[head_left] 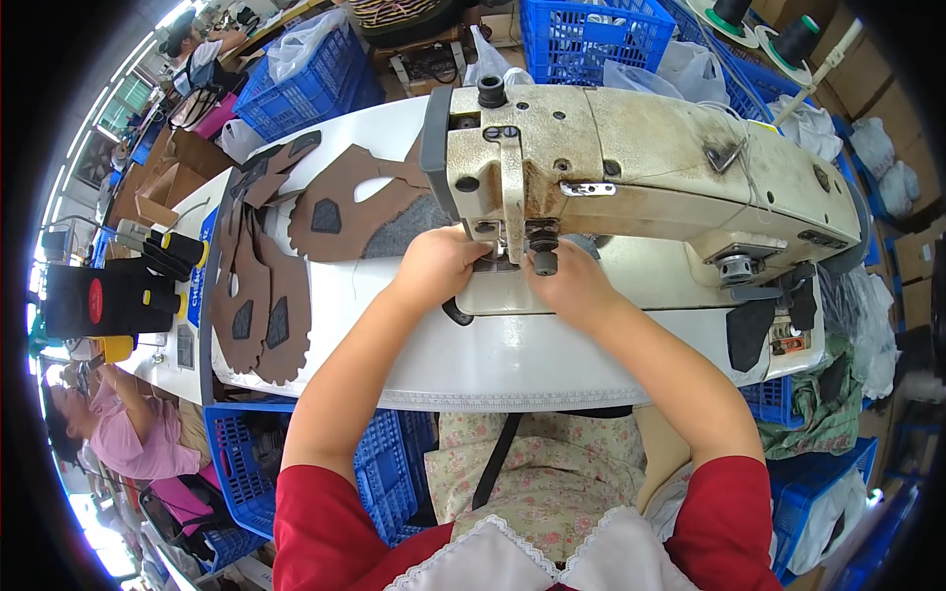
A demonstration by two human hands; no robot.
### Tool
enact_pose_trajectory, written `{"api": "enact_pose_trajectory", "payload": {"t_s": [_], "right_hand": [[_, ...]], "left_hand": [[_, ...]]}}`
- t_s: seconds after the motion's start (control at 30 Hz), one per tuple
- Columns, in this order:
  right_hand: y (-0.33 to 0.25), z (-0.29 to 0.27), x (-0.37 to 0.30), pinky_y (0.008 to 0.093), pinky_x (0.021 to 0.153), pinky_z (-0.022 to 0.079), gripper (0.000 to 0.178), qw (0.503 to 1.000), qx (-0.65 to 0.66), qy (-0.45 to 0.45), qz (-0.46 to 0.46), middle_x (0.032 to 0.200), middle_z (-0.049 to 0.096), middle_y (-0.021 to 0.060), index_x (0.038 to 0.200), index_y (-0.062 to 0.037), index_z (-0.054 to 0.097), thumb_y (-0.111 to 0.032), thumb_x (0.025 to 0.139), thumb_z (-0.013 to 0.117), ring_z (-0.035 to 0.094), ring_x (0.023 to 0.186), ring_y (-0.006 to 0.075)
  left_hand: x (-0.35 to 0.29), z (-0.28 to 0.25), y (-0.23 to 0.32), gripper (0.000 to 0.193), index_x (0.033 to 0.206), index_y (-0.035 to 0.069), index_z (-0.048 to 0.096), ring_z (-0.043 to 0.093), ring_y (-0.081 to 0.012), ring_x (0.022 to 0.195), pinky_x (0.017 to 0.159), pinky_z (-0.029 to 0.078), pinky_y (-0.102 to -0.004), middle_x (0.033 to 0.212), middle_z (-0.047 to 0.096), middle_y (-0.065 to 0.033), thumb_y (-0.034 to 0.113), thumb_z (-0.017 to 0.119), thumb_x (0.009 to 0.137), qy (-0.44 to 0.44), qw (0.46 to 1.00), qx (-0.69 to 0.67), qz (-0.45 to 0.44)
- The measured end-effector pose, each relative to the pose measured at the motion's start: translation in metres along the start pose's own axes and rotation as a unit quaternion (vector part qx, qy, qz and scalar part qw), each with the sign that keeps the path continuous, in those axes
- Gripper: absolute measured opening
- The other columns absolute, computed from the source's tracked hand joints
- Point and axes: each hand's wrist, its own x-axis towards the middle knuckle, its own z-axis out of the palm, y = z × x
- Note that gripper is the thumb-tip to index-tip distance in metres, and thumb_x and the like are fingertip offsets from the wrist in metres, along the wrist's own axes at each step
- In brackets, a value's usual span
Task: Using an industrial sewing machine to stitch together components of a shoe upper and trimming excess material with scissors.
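My left hand (439, 260) is at the centre of the frame, its fingers bent in close to the needle area under the head of the cream sewing machine (650, 138), at the edge of the grey cloth (402, 229); I cannot tell whether they pinch it or only press it down. My right hand (575, 288) sits just to the right of that, partly behind a dark round knob (542, 248) on the machine, so I cannot tell how wide its fingers stand or what they hold. The brown piece (330, 187), with its scalloped edge, oval opening and dark patch, lies left of the machine head, above and to the left of my left hand, with the grey cloth along its lower right side. More brown pieces (286, 305) overlap in a pile at the left end of the white table (424, 360), some bearing dark patches too. A ruler strip (503, 401) runs along the table's front edge, and a black scrap (750, 335) lies near its right end. Blue crates (596, 44) stand beyond the machine at the top of the frame, two thread spools (794, 43) are at upper right, and a person in pink (143, 428) sits at lower left.
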Motion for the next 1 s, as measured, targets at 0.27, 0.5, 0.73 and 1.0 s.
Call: {"api": "enact_pose_trajectory", "payload": {"t_s": [0.27, 0.5, 0.73, 1.0], "right_hand": [[-0.003, -0.002, 0.003, 0.0434, 0.082, 0.054, 0.043, 1.000, 0.005, -0.029, 0.012, 0.104, 0.060, 0.0165, 0.119, -0.0033, 0.060, -0.002, 0.076, 0.060, 0.061, 0.097, 0.0350], [0.000, 0.008, 0.002, 0.0430, 0.083, 0.054, 0.036, 0.999, 0.019, 0.024, -0.010, 0.107, 0.062, 0.0136, 0.112, -0.0032, 0.064, -0.004, 0.077, 0.062, 0.061, 0.098, 0.0330], [-0.004, 0.009, 0.007, 0.0388, 0.089, 0.051, 0.009, 0.992, 0.024, 0.120, -0.008, 0.089, 0.063, 0.0083, 0.067, -0.0037, 0.067, -0.011, 0.063, 0.062, 0.056, 0.098, 0.0262], [-0.004, 0.007, 0.006, 0.0418, 0.083, 0.054, 0.029, 0.999, 0.013, 0.036, -0.001, 0.103, 0.064, 0.0115, 0.105, -0.0003, 0.066, -0.005, 0.077, 0.063, 0.061, 0.098, 0.0308]], "left_hand": [[-0.003, 0.012, 0.002, 0.025, 0.091, 0.012, 0.077, 0.068, -0.0308, 0.079, 0.071, 0.056, -0.0399, 0.084, 0.071, -0.0105, 0.004, 0.063, 0.071, 0.093, 0.987, -0.086, -0.095], [0.004, -0.003, 0.000, 0.026, 0.091, 0.012, 0.078, 0.068, -0.0317, 0.081, 0.074, 0.055, -0.0396, 0.085, 0.071, -0.0120, 0.005, 0.062, 0.071, 0.006, 0.990, -0.091, -0.111], [-0.001, 0.001, -0.007, 0.026, 0.090, 0.010, 0.078, 0.067, -0.0305, 0.081, 0.075, 0.054, -0.0385, 0.083, 0.070, -0.0106, 0.003, 0.062, 0.069, 0.017, 0.995, -0.086, -0.049], [-0.002, -0.001, -0.008, 0.025, 0.088, 0.008, 0.077, 0.067, -0.0298, 0.081, 0.074, 0.055, -0.0378, 0.083, 0.071, -0.0101, 0.001, 0.063, 0.068, 0.025, 0.995, -0.090, -0.019]]}}
